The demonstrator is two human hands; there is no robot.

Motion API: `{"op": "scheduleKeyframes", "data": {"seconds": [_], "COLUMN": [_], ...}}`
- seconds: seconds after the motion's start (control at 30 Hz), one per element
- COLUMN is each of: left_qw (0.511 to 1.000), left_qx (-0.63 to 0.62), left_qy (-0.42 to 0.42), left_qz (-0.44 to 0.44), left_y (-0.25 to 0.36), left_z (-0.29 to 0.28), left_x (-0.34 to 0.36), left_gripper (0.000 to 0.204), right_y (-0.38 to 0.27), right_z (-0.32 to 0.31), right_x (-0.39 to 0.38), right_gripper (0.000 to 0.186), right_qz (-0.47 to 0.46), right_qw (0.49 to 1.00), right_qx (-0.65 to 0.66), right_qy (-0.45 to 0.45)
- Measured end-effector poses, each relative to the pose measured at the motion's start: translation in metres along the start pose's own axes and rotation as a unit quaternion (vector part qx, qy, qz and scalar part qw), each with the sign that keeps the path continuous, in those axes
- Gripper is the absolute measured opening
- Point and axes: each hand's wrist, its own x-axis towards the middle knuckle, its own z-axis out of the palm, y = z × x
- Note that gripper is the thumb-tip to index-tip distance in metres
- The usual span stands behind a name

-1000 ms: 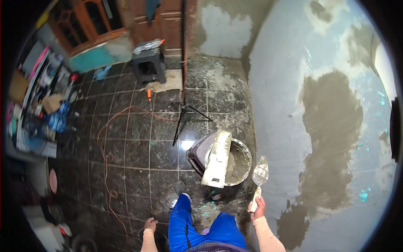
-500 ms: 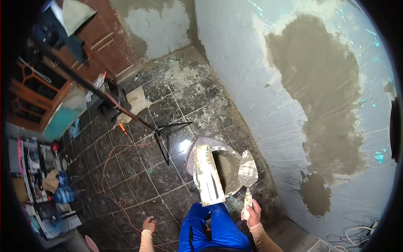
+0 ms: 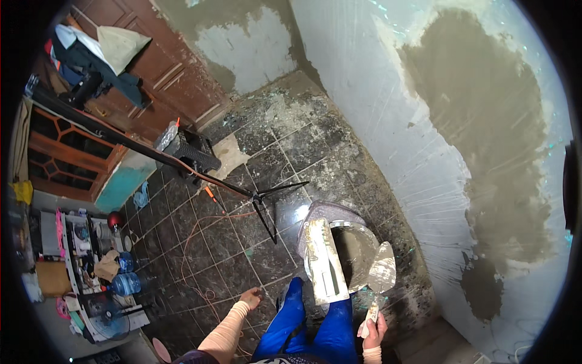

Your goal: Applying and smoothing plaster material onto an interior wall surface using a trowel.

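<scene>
My right hand [image 3: 375,333] is wrapped round the handle of a pointed masonry trowel [image 3: 382,267]. Its grey-smeared blade points away from me, just right of a round bucket [image 3: 372,238]. Wet grey mortar [image 3: 353,250] shows inside the bucket. A long whitish float [image 3: 320,239], crusted with mortar, rests over the bucket's left side and covers part of it. My left hand [image 3: 251,298] hangs left of my blue trousers, its fingers loosely parted and nothing visible in them.
A black tripod [image 3: 259,197] stands on the stained dark tiles [image 3: 242,224], with an orange cord [image 3: 182,267] nearby. The right wall [image 3: 400,121] carries grey plaster patches [image 3: 485,115]. A cluttered shelf [image 3: 79,273] and water bottles [image 3: 126,283] are at left. A brown door [image 3: 176,60] stands behind.
My left hand has come forward and right, with more forearm showing. The trowel stays in my right hand beside the bucket. The whole view has shifted, so the room sits further right.
</scene>
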Motion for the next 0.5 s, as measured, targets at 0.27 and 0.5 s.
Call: {"op": "scheduleKeyframes", "data": {"seconds": [0.27, 0.5], "left_qw": [0.951, 0.94], "left_qx": [0.293, 0.323], "left_qy": [-0.077, -0.098], "left_qz": [0.062, 0.039], "left_y": [0.152, 0.08], "left_z": [-0.054, -0.136], "left_x": [0.014, 0.05], "left_gripper": [0.046, 0.048], "right_y": [0.066, 0.101], "right_z": [0.045, 0.138], "right_x": [-0.058, -0.094], "right_gripper": [0.033, 0.037], "right_qz": [-0.108, -0.162], "right_qw": [0.973, 0.945], "right_qx": [0.12, 0.178], "right_qy": [0.167, 0.223]}}
